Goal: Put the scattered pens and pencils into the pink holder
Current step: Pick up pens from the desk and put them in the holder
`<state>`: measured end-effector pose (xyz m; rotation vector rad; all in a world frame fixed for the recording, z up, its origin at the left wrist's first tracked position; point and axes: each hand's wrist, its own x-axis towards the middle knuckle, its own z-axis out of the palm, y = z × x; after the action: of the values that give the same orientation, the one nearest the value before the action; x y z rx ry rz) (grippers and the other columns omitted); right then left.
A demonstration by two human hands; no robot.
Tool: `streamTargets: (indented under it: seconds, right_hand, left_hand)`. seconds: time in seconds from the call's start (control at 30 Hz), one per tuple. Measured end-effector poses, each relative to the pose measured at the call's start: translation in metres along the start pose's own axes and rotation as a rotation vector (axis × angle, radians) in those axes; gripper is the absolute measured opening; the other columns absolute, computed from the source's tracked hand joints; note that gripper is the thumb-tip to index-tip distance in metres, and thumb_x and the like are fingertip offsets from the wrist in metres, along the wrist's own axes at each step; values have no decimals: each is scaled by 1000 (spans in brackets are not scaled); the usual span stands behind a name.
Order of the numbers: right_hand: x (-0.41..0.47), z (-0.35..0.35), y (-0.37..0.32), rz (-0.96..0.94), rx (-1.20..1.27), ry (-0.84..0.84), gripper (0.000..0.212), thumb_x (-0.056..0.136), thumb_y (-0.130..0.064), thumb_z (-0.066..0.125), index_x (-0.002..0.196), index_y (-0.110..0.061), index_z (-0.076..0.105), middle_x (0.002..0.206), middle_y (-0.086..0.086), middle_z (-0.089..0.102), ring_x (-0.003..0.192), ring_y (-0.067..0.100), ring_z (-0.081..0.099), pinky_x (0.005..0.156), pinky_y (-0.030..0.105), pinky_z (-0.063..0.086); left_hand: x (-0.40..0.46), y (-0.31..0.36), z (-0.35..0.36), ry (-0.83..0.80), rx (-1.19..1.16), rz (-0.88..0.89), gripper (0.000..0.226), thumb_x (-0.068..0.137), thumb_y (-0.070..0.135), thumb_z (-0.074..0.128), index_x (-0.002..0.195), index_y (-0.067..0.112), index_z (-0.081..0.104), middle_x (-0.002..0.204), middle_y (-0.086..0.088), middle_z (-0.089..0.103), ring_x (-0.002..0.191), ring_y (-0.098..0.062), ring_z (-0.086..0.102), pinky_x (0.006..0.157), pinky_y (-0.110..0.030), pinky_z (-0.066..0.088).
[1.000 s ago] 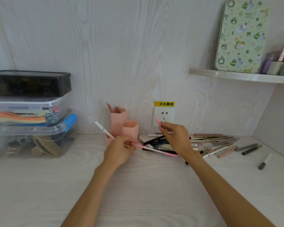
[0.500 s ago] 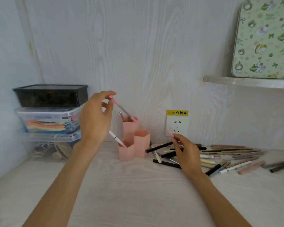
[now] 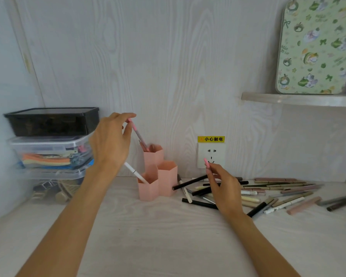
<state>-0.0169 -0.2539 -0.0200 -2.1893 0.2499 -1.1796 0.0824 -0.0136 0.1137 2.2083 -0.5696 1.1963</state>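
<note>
Left hand (image 3: pixel 110 144) pinches the top of a pink-and-grey pen (image 3: pixel 138 135) between thumb and fingertips, other fingers loosely curled. The pen is tilted, lower tip at the mouth of the far compartment of the pink holder (image 3: pixel 167 176); looks like it's just going in.

Right hand (image 3: pixel 225 188) is over the near-left end of the scattered pens and pencils (image 3: pixel 278 193), fingers curled round a black pen (image 3: pixel 190 182) that sticks out left toward the holder.

Holder sits on the bench (image 3: pixel 168 236) against the wall, left of the wall socket (image 3: pixel 211 154). A white pen (image 3: pixel 135 172) already leans in the near-left compartment.

To do this step well:
- Bring the pen more upright before letting go, so it slides in instead of catching the rim.
- Release only when the tip is well inside; the holder looks light and could tip if levered.
- Don't knock the white pen with the wrist.

Unclear:
- Can't see inside the compartments; something reddish already stands in the far one, can't identify it.
- Right palm hides how the black pen is gripped.
- Pile overlaps and is blurred, no reliable count; its right end is cut off by the frame edge.
</note>
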Motion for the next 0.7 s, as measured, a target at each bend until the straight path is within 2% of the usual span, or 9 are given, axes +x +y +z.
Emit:
streamTargets:
  seconds: [0.13,0.2,0.27,0.33,0.4,0.47,0.53,0.6,0.7]
  right_hand:
    - [0,-1,-3,-2,4,-11,25,93,-26,53,116,-22,62,102,-7,71,92,7,65,74,12,45]
    - [1,-2,-5,1,14,-2,25,94,-25,52,116,-22,61,102,-7,71,93,8,65,71,10,44]
    - [1,-4,-6,-5,1,6,25,94,-25,51,118,-22,57,103,-6,71,93,10,66,69,12,45]
    - [3,-6,-9,-20,0,2,25,95,-25,49,120,-21,51,106,-3,71,92,12,67,71,22,51]
    - [5,-10,-11,-11,51,32,20,95,-25,49,114,-21,49,106,-3,70,90,7,66,73,21,53]
    - [7,-17,-15,47,166,91,13,95,-24,51,107,-21,51,100,-6,69,84,-7,62,74,8,48]
    - [11,-24,-19,108,291,163,14,93,-22,53,106,-17,54,99,-7,67,87,-8,61,80,8,48]
    - [15,-29,-26,161,368,228,15,91,-20,56,105,-14,57,100,-5,64,94,0,60,85,16,52]
    - [23,-31,-49,185,479,260,9,91,-17,57,100,-15,57,99,1,65,94,10,62,77,11,53]
  left_hand:
    - [-20,4,22,-317,76,32,31,96,18,47,122,26,60,120,-1,64,115,-23,48,84,-40,44]
    - [-38,12,29,-342,134,122,34,95,18,47,127,24,56,133,2,55,125,-23,41,95,-39,37]
    - [-60,28,33,-254,63,191,28,89,15,56,115,23,61,124,1,58,117,-24,47,89,-40,41]
    - [-87,45,39,-314,-54,319,11,87,19,57,94,26,63,99,4,61,102,-21,53,76,-34,46]
    - [-113,57,50,-527,-138,405,19,91,30,50,104,29,64,105,9,61,106,-14,50,82,-32,44]
    - [-131,57,60,-671,-157,425,30,95,35,44,121,31,58,120,11,56,113,-11,44,92,-28,38]
    - [-136,52,62,-677,-164,436,31,95,35,43,123,31,57,124,12,54,115,-12,42,94,-28,36]
    - [-133,44,58,-669,-166,453,29,95,35,44,117,31,62,117,12,59,111,-10,44,92,-26,35]
    - [-130,19,48,-685,-197,428,25,92,38,48,109,32,65,107,14,63,105,-7,46,82,-21,33]
